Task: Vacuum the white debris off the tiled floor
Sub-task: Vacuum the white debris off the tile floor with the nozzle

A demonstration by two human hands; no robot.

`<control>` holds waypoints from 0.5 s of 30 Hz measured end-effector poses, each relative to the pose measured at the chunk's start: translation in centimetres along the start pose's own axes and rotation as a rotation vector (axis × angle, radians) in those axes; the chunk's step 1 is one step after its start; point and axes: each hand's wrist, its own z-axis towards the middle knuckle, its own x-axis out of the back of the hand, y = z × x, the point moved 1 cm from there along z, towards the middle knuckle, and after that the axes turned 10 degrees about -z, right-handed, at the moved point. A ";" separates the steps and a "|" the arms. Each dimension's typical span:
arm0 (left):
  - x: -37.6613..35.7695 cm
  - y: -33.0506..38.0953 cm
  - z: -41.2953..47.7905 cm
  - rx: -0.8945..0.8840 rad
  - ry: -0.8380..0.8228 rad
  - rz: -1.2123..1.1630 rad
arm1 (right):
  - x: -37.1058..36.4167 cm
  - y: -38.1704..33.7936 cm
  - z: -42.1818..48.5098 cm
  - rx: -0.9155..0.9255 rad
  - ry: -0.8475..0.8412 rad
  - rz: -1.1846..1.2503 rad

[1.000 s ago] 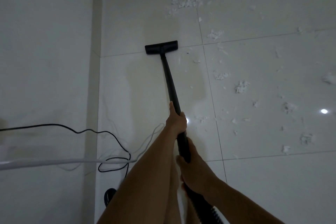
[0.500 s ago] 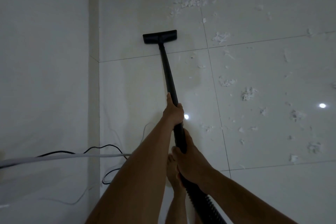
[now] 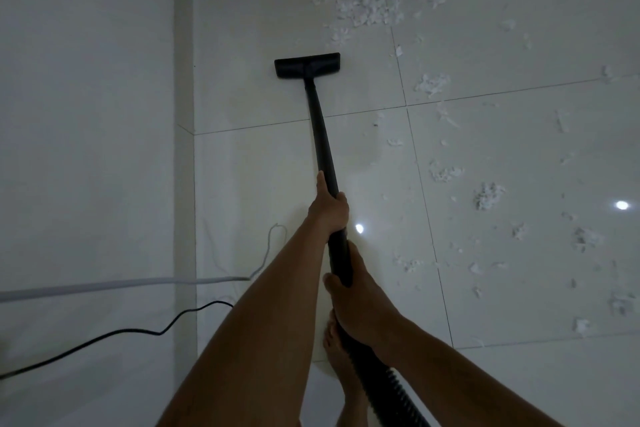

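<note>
Both hands are wrapped shut around the rigid black vacuum wand (image 3: pixel 323 135): the left hand (image 3: pixel 329 208) higher up, the right hand (image 3: pixel 353 305) lower, near the ribbed hose (image 3: pixel 398 395). That 2-handed hold looks suited to steering a stiff, probably light tube. Its flat black floor nozzle (image 3: pixel 307 65) rests on the glossy white tiled floor (image 3: pixel 242 184), just short of the fluffy white debris (image 3: pixel 367 5), which looks feather-light.

The scene is viewed from a single head-worn camera, angled forward and steeply down onto the tiled floor (image 3: pixel 263 184) from standing height.
</note>
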 end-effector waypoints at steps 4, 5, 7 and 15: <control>0.1 1.2 -1.9 0.025 -0.018 -0.044 | 0.8 -0.9 -1.8 -0.006 -0.006 -0.030; 0.1 1.5 -2.6 0.035 -0.024 -0.043 | 1.1 -1.2 -2.5 -0.008 -0.010 -0.030; 0.0 1.9 -4.0 0.054 -0.029 -0.037 | 1.6 -1.8 -4.0 -0.020 -0.019 -0.021; -1.7 1.6 -8.3 0.104 -0.056 -0.059 | 2.6 -0.8 -8.3 -0.052 0.012 -0.046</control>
